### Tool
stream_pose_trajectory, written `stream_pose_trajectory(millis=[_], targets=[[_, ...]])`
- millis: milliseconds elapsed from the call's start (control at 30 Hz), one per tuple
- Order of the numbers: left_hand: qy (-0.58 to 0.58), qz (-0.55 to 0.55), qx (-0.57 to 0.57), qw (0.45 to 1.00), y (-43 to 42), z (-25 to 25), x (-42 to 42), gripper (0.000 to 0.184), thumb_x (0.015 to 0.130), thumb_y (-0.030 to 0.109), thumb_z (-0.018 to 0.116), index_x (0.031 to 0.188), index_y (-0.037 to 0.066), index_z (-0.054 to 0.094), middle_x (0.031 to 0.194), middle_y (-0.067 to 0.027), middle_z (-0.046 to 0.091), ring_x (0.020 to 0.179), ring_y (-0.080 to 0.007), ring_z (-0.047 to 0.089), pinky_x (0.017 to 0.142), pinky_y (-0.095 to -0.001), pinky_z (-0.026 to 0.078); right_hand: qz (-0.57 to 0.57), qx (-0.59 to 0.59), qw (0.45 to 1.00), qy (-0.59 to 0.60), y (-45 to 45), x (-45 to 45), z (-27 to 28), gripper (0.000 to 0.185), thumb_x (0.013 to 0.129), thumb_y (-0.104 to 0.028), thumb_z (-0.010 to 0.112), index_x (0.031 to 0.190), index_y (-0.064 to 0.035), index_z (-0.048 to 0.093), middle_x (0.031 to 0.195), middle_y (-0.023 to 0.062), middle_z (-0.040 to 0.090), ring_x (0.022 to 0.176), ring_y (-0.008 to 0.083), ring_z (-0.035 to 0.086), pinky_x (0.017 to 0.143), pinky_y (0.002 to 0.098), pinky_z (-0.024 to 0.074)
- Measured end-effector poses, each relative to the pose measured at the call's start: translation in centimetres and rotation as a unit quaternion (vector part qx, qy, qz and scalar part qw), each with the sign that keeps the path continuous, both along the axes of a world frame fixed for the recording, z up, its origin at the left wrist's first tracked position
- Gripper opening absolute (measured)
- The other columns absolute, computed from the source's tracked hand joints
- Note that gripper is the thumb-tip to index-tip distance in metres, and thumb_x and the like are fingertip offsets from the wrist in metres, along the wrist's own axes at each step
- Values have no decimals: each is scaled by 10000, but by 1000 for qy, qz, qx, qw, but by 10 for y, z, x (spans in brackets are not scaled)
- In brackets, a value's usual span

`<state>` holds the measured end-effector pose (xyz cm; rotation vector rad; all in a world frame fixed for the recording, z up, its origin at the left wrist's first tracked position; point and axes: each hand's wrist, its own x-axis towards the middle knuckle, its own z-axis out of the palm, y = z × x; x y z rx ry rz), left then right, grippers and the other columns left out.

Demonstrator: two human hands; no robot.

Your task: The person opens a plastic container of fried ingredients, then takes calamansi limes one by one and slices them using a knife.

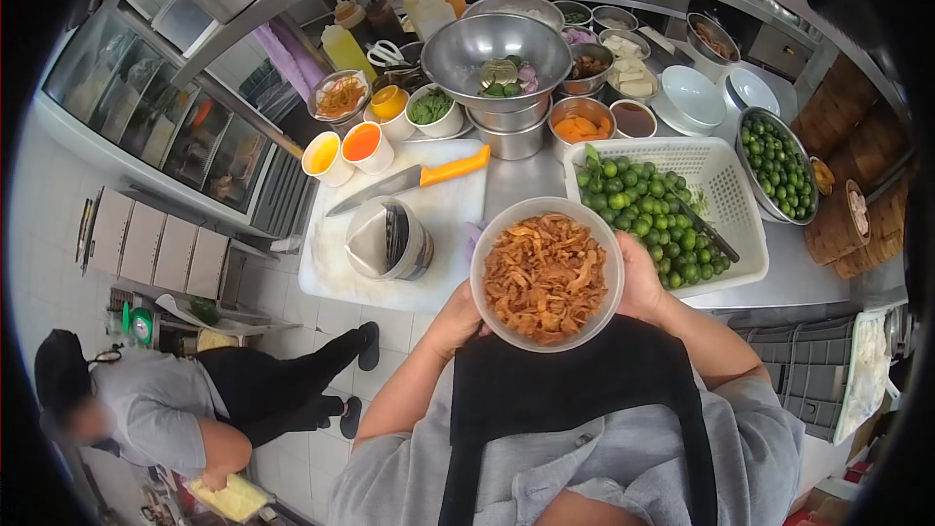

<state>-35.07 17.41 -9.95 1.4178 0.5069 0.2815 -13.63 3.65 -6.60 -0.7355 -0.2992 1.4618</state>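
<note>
Between my two hands is a round tub (545, 279) full of brown crispy strips, held in front of my black apron. My left hand (458, 317) grips the tub's left side, and my right hand (639, 280) presses on its right side, its fingers partly hidden. Beyond my right hand lies a white basket (730, 166) of green limes (648, 205) with a dark-handled tool in it. On the white cutting board (326, 253) to the left are a knife with a yellow handle (456, 166) and a white container (390, 239) with dark packets inside.
A large steel bowl (443, 54) sits on stacked pots behind the board. Around it stand cups of orange sauce (362, 144), sauce bottles (343, 49) and ingredient bowls. Another lime bowl (777, 164) and wooden steamers (836, 234) are at right. A co-worker (156, 399) stands at lower left.
</note>
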Motion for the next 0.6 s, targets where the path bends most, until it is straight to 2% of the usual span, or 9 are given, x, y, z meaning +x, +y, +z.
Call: stream_pose_trajectory(millis=[100,167,267,300,333,367,433,500,600], targets=[[-47,-19,-74,996,0,2,6,531,896,527,510,1171,72,508,653,40,511,458,-31,390,411,-166,292,-29,-60,994,-90,3,-9,32,458,929,-235,318,1324,-13,388,1331,143,443,1223,254,438,1031,383,359],[-42,-43,-94,994,2,2,7,494,913,502,491,1183,88,504,685,25,520,455,-36,375,417,-166,292,-22,-55,995,-85,3,-1,25,425,958,-216,299,1313,-5,398,1329,123,425,1220,229,427,1020,344,360],[-53,-54,-122,990,2,-8,10,479,921,477,495,1193,82,497,713,16,528,455,-41,368,426,-168,293,-114,-6,979,-168,4,10,22,395,920,-141,401,1294,-18,425,1285,114,442,1176,211,450,980,340,380],[-45,-36,-116,992,0,-4,11,472,924,466,494,1192,77,495,714,17,528,457,-43,371,430,-170,297,-206,31,869,-450,0,13,38,392,883,-86,447,1271,-27,451,1269,116,449,1161,201,454,963,338,384],[-38,-19,-110,993,0,-2,12,464,928,456,493,1190,72,494,715,18,527,458,-44,373,434,-172,300,-277,65,670,-685,-5,16,56,401,847,-32,493,1248,-36,478,1253,119,455,1146,190,457,947,336,389],[-39,-19,-111,993,0,-3,14,464,928,456,493,1190,72,494,715,18,527,458,-44,373,434,-172,300,-280,95,585,-755,-11,21,76,435,769,33,550,1194,-57,527,1212,134,474,1063,232,508,901,347,421],[-58,-40,-122,990,2,-5,19,433,943,425,480,1177,61,494,687,10,523,448,-51,374,435,-180,308,-78,211,548,-805,-19,31,110,409,757,-2,594,1159,-72,560,1205,148,480,981,294,550,851,359,457],[-51,-47,-125,990,1,-4,23,414,952,408,469,1169,57,495,666,5,517,442,-53,373,434,-183,309,62,174,521,-833,-18,11,135,405,740,-51,637,1139,-93,582,1176,151,506,930,329,571,813,380,481],[-38,-67,-129,989,-3,7,35,365,969,372,442,1145,56,497,619,-1,489,429,-57,366,431,-190,309,107,155,481,-856,-3,1,127,375,727,-79,658,1099,-101,618,1139,149,540,974,334,571,809,402,483]])
